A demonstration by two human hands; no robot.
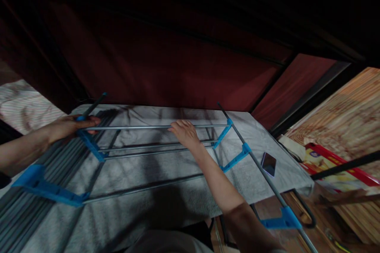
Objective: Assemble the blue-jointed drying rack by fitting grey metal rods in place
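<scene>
A rack of grey metal rods (148,127) and blue plastic brackets (89,144) lies across a table covered with a grey cloth (142,174). My left hand (69,125) is closed around the far left corner of the rack, where a blue bracket joins an upright pole (94,104). My right hand (184,131) rests on the top horizontal rod near its middle, fingers curled over it. On the right, a long pole (255,162) carries more blue brackets (237,157).
A dark phone (268,163) lies on the cloth near the right edge. A bundle of grey rods (26,205) lies along the left side. Dark red panels (178,67) rise behind the table. Wooden flooring, a red-edged box (329,162) and clutter sit at right.
</scene>
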